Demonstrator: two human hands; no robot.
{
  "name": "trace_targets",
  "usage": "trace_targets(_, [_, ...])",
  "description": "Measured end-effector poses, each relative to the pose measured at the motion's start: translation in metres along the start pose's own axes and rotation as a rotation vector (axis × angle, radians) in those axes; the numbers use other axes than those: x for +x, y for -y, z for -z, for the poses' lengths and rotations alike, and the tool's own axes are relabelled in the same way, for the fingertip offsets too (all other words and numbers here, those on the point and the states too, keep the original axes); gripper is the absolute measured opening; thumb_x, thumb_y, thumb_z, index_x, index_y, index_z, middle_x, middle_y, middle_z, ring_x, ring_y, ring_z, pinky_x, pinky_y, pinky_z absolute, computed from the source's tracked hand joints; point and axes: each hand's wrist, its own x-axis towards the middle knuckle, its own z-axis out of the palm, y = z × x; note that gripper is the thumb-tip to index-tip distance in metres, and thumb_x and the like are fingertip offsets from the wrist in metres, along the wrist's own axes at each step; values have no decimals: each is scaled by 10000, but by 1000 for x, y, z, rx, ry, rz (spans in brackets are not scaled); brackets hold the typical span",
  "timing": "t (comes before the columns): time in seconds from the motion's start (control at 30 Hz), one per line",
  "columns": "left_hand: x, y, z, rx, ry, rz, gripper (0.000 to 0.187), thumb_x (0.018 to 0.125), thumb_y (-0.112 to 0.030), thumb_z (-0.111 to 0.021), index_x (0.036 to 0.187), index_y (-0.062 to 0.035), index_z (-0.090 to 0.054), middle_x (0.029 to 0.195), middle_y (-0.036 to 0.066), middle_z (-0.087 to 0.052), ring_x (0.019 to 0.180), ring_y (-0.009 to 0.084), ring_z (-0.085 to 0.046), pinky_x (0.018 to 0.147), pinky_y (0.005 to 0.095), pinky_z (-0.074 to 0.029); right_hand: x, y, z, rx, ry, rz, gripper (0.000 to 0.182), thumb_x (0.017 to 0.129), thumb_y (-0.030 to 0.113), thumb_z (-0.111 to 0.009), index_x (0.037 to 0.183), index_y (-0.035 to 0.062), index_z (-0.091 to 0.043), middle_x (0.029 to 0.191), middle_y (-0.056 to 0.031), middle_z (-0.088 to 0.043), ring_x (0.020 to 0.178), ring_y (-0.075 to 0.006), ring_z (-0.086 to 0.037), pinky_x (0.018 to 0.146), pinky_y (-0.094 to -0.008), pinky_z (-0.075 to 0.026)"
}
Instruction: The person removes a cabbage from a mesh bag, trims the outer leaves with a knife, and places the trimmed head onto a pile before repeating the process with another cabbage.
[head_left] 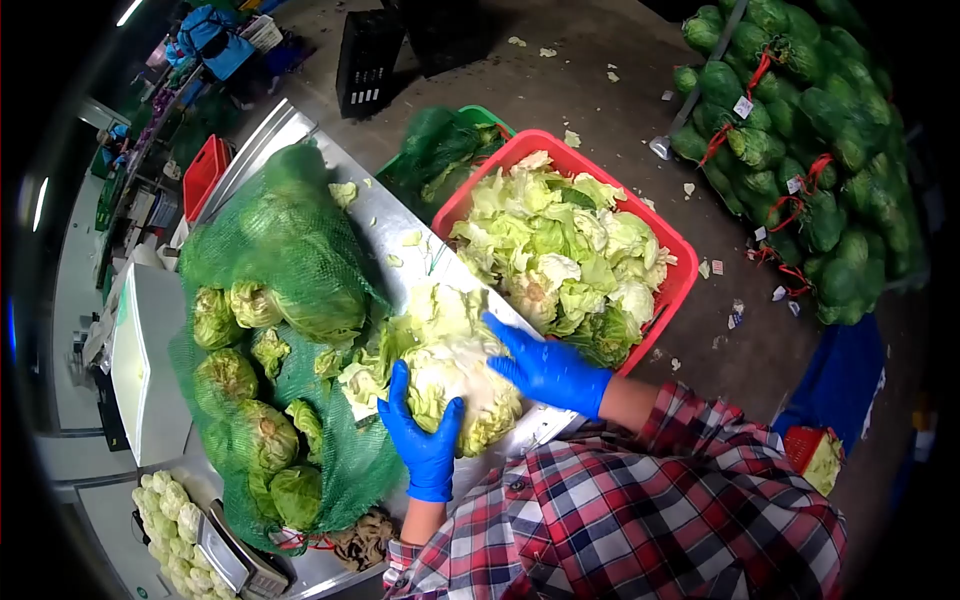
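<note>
Head view: vegetable [465, 375], underside hidden, between left hand [424, 445] and right hand [550, 370].

We see brushed-looking metal on the counter [395, 215], with a dull sheen and scattered reflections. The green net [265, 215] reads as thin plastic mesh — rough weave, slightly shiny. Red bin [686, 262]: smooth plastic, semi-gloss rim. Both hands, left [425, 450] and right [550, 372], have smooth blue rubber-like skins, soft sheen, wrinkled. Plaid shirt [640, 510] is matt woven cloth. Floor [600, 110] looks matt and hard — we can't tell the exact material.
</note>
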Motion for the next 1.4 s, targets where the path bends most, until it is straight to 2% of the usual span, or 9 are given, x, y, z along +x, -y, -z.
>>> trace_targets(0.23, [-23,-14,-9,257,42,-138,691,709,-225,-743,1316,-56,-458,1367,118,-488,1296,290,-381,1130,469,-46,37,-63,-27,162,174,-296,700,943,507,-401,1301,-94,-368,957,-244,-650,731,-372,-644,699,-466,-500])
trace_targets(0.33, [-35,6,4,162,27,-106,714,703,-234,-754,1320,-47,-448,1384,147,-455,1285,307,-373,1114,454,-129,47,-57,-19,285,418,-488,839,842,611,-526,1160,-161,-442,1004,-251,-642,567,-291,-636,596,-396,-531])
trace_targets(0.6, [-83,66,21,-65,-195,-173,843,778,-468,-710,1397,-53,-316,1487,147,-272,1348,283,-298,1112,447,-201,70,-67,-74,110,-28,-143,765,806,560,-611,1214,-71,-466,1141,-245,-589,722,-259,-653,565,-373,-510])
trace_targets(0.7, [-93,64,13,-322,-340,-35,868,762,-467,-728,1404,-59,-308,1495,120,-260,1346,272,-290,1112,429,-227,59,-52,-35,643,268,-415,719,823,521,-617,1276,-6,-434,1019,-191,-607,621,-192,-599,481,-324,-477])
trace_targets(0.83, [-121,60,37,-378,-266,194,742,777,-70,-738,1394,-48,-326,1464,104,-328,1334,249,-311,1099,384,-264,9,-18,-5,737,133,-312,684,882,501,-565,1344,32,-378,949,-129,-591,485,-117,-512,427,-231,-432])
trace_targets(0.97, [-115,30,85,107,-37,189,584,705,9,-784,1239,-26,-551,1099,65,-627,675,75,-570,612,230,-483,-32,-24,-46,866,289,-241,764,907,474,-544,1462,62,-219,1130,-137,-553,506,-95,-508,438,-226,-433])
trace_targets(1.1, [-44,21,50,145,-76,-145,834,679,-163,-797,1389,-39,-378,1399,147,-409,1229,268,-451,1045,379,-345,-27,-37,-74,1017,273,-254,833,898,479,-558,1474,35,-150,1233,-152,-506,513,-98,-493,436,-233,-432])
trace_targets(1.2, [-40,48,35,-170,-50,36,950,669,-220,-794,1443,-52,-270,1487,149,-266,1384,300,-212,1139,408,-163,-4,-26,-55,949,250,-191,791,910,467,-548,1457,12,-202,1123,-125,-564,573,-100,-509,466,-237,-442])
trace_targets(1.4, [-24,11,7,353,-12,-32,1087,663,-455,-793,1433,42,-207,1424,255,-323,1331,392,-292,1103,463,-217,36,-6,1,516,144,26,582,948,403,-502,1410,74,-370,1148,-232,-603,1025,-232,-611,874,-340,-465])
